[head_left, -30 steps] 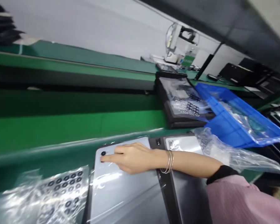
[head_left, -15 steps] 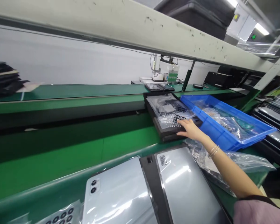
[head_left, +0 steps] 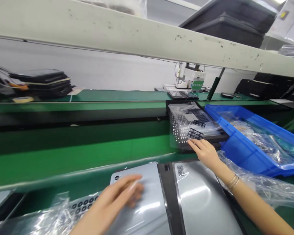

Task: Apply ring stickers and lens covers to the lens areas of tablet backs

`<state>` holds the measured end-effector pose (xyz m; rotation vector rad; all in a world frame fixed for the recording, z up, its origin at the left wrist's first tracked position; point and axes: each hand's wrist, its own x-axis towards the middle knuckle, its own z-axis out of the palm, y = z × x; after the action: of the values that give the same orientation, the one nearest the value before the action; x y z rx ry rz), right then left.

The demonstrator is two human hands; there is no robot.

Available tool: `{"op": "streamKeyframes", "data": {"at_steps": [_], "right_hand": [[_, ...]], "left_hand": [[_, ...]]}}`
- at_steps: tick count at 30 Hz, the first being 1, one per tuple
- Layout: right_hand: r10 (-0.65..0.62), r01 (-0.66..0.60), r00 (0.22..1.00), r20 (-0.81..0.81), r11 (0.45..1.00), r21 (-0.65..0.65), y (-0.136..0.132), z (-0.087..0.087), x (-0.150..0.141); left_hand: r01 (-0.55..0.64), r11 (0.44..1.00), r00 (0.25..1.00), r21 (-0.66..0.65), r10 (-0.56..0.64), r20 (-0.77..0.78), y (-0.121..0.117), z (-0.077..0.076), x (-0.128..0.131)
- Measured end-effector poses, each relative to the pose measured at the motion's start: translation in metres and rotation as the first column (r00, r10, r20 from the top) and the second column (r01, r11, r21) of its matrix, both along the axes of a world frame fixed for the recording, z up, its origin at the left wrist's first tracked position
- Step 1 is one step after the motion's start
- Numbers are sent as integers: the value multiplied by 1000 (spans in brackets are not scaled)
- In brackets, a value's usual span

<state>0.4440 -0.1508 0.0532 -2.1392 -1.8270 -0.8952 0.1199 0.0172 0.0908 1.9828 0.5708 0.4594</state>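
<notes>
My right hand (head_left: pixel 205 155) reaches to the near edge of a clear sheet of black lens stickers (head_left: pixel 180 130), its thumb and fingers closed on that edge. The sheet lies tilted over a dark stack (head_left: pixel 215 139) and sticks out past its left side. My left hand (head_left: pixel 120 197), blurred, hovers with fingers apart and nothing seen in them over the left silver tablet (head_left: pixel 149 195), covering part of its camera corner. One black lens ring shows there. Right of it lies a second silver tablet (head_left: pixel 201 195) under clear film, with a camera block in its upper left corner.
A blue bin (head_left: pixel 235 143) holding clear plastic bags stands at right, with a loose clear bag (head_left: pixel 264 186) before it. At lower left lies a sheet of black rings (head_left: pixel 82 207) among crumpled film. A shelf beam (head_left: pixel 137 36) crosses above; dark cases (head_left: pixel 46 83) are stacked at back left.
My right hand left the left tablet's camera corner and moved to the sticker sheet, which has shifted left on its stack. My left hand has come into view over the left tablet.
</notes>
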Motion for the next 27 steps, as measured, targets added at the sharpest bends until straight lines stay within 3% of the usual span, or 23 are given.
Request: {"op": "streamKeyframes", "data": {"at_steps": [1,3,6,8,12,15,17,21,27], "right_hand": [[9,-9,1000,0,1000,3,1,-3,-2],[23,-22,1000,-8,1000,8,2,-5,-3],[43,-43,998,-33,999,7,2,-2,-5],[66,-66,996,-63,998,-6,0,4,-7],[167,-175,957,-236,984,-14,-2,19,-13],[244,-217,872,-424,970,112,5,24,-13],[249,-193,857,-451,967,167,12,23,-10],[259,-184,853,-453,962,204,19,17,-5],[297,-223,849,-436,951,214,15,17,-1]], "left_hand": [[24,961,999,-277,-37,-40,-1,9,29],[-67,817,994,-573,7,-106,-2,20,88],[-56,760,993,-648,-22,-112,-2,17,158],[-26,733,993,-680,-62,-105,-4,7,185],[41,691,994,-721,-101,-40,-11,-9,201],[75,674,995,-735,-97,12,-15,-11,201],[86,674,996,-734,-84,40,-17,-10,202],[106,701,994,-706,-66,83,-21,-14,205],[148,794,986,-589,-71,153,-27,-18,212]]}}
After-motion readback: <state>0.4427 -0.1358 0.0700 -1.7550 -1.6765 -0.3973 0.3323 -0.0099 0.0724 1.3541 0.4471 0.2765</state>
